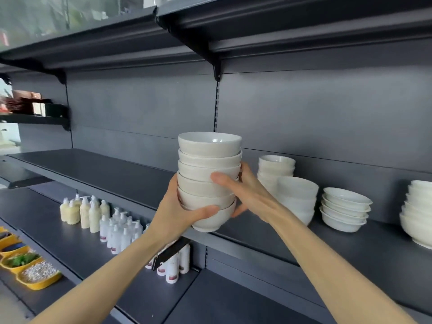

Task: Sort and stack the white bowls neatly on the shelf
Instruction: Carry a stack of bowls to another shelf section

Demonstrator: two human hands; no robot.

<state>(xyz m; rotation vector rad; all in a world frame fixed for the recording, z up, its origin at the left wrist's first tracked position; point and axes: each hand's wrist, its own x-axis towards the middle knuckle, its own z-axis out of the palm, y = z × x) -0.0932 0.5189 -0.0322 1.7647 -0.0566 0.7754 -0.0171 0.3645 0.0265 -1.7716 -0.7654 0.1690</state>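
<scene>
**One stack in hand, four on the shelf**

At the centre of the frame both hands hold a stack of white bowls, six or seven nested upright; the count blurs near the bottom; the left hand cups the lowest bowl from the left, thumb curled across its front; the right hand wraps the right side, thumb pressed on the fourth bowl down, fingers round the far side. The stack's foot sits right at the front edge of the grey shelf; whether it touches the shelf I cannot tell.

Right of centre four more stacks stand on that shelf: a back stack of about four bowls; a front stack touching it, about four; a shallow-bowl stack of five, just beside; a large stack cut by the right edge.

On the lower shelf, left of centre, pump bottles stand clustered, cream and white; at lower left lie four yellow trays.
</scene>
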